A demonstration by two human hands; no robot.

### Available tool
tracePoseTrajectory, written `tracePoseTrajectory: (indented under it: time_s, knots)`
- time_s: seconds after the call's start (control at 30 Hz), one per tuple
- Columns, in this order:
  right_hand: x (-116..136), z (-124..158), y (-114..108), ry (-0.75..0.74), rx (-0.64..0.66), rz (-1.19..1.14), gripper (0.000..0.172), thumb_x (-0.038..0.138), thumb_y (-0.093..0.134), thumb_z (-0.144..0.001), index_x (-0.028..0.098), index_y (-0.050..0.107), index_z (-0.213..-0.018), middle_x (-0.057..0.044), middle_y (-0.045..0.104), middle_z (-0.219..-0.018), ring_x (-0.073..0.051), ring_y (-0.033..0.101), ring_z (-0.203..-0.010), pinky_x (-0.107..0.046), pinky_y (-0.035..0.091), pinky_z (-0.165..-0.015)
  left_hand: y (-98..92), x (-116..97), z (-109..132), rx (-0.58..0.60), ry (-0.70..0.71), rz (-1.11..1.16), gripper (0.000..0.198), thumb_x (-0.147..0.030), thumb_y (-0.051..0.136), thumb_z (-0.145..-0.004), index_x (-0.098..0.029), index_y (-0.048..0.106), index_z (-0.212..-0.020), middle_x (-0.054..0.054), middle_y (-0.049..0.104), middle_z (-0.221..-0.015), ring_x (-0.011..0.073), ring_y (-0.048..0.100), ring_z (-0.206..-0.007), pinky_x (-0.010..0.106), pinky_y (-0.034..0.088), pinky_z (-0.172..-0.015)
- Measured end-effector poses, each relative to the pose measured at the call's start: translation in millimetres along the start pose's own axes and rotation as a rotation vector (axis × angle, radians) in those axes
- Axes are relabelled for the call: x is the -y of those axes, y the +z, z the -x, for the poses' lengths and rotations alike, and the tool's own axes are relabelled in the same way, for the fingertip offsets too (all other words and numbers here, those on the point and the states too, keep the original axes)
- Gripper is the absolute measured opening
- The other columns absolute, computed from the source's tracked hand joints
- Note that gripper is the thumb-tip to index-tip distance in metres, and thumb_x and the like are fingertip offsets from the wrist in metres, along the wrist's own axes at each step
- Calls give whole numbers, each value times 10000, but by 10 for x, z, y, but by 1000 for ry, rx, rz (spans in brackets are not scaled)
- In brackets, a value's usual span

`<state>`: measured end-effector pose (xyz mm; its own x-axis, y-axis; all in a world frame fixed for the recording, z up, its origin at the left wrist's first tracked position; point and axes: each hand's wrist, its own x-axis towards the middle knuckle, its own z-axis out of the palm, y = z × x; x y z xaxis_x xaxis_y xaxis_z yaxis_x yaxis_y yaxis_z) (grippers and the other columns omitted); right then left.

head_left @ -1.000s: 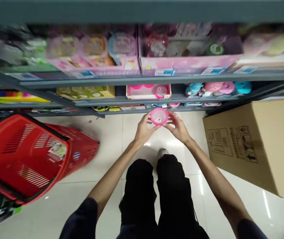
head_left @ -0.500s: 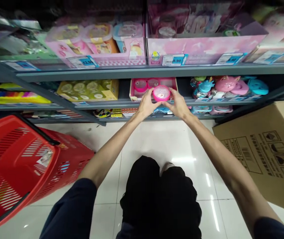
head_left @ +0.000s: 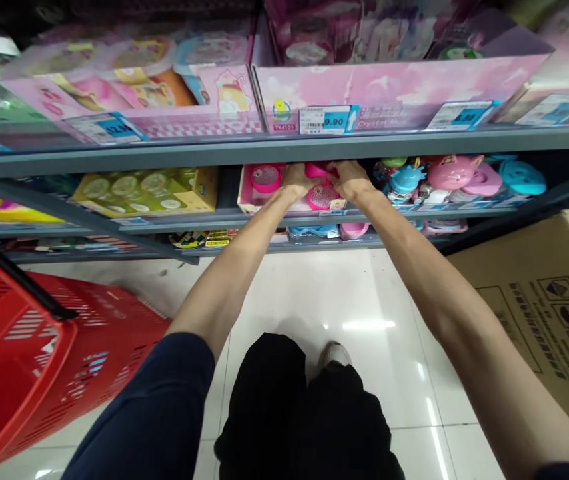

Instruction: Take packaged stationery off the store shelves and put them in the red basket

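Observation:
Both hands reach into a shallow pink box [head_left: 245,193] on the lower shelf. My left hand [head_left: 298,179] and my right hand [head_left: 348,179] have their fingers closed around a pink round item [head_left: 316,171] towards the back of the box. Its far side is partly hidden by the fingers. In front of it, between the hands, lies a round pink item with a dotted top [head_left: 323,196]. Another one like it [head_left: 265,177] sits at the box's left end.
A red basket [head_left: 99,340] stands on the floor at the left, a cardboard box [head_left: 529,287] at the right. Yellow-green boxed jars [head_left: 154,190] and colourful cups [head_left: 452,173] flank the pink box. The upper shelf edge [head_left: 284,150] runs just above the hands.
Both hands have moved forward from in front of the shelf into the pink box, bringing the pink round item with them. The view has shifted slightly closer to the shelf.

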<state>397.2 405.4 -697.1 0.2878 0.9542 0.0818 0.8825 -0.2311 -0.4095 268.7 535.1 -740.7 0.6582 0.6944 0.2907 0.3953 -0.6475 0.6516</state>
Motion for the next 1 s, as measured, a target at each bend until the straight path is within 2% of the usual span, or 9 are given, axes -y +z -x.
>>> tracePoseTrajectory:
  time_s: [0.1,0.23,0.33,0.47,0.57,0.73,0.8,0.87,1.0]
  knots:
    - [15,-39,34,31,-14,65,330,153,589,-975,50,652,-1282,-174,700,-1250,-249,630,-1184,-433,466,-1055,109,58,-78,42,-109,-22,508,-543,828,-761,-140,674,-1030,130,732,-972,255,643,-1000,462,481,-959]
    - [39,-112,74,32,-14,110,296,194,671,-925,147,721,-1213,-140,718,-1225,-298,618,-1221,-481,446,-1107,159,50,-166,65,-136,-86,537,-574,822,-756,-135,670,-1026,143,719,-1019,280,620,-1077,483,443,-1001]
    - [58,-159,82,26,12,138,281,193,653,-943,127,714,-1209,-143,706,-1240,-303,597,-1254,-488,415,-1120,132,79,-216,140,-135,-165,534,-504,872,-716,-154,670,-1066,142,705,-1086,312,614,-1116,494,436,-1009]
    - [120,-151,61,5,77,199,260,116,538,-990,8,701,-1162,-202,702,-1209,-298,601,-1253,-479,385,-1102,83,160,-213,165,-67,-181,323,-379,875,-721,-176,671,-868,129,698,-966,348,606,-1122,540,418,-1036]
    - [166,-138,51,27,73,214,243,108,540,-977,9,717,-1109,-205,709,-1189,-308,602,-1259,-464,384,-1113,110,190,-180,159,-13,-156,204,-288,804,-777,-181,637,-729,107,681,-856,350,589,-1169,543,401,-1077]
    - [166,-95,15,-1,98,206,238,118,574,-932,71,734,-1102,-150,714,-1192,-307,568,-1298,-464,343,-1159,115,68,-59,141,-35,-88,141,-249,638,-928,-120,692,-913,134,704,-1013,294,535,-1267,520,311,-1179]
    - [160,50,-30,-26,-3,131,245,146,541,-946,103,736,-1088,-134,722,-1167,-303,578,-1263,-473,373,-1146,-11,-62,155,32,-28,10,184,-264,582,-971,-124,695,-1011,141,702,-1124,277,539,-1276,493,316,-1191]
    - [165,324,-74,-81,-171,-8,285,200,470,-990,131,718,-1113,-131,708,-1196,-298,568,-1254,-487,398,-1132,-211,-212,543,-87,16,70,192,-258,556,-982,-146,696,-1052,134,692,-1210,268,563,-1259,461,372,-1164]
    - [202,1182,28,-145,-448,-312,319,318,404,-1039,221,674,-1176,-99,670,-1286,-274,570,-1255,-516,421,-1110,-640,-326,1713,-192,54,114,278,-295,446,-1024,-191,703,-1046,81,733,-1118,218,643,-1126,402,490,-1046]
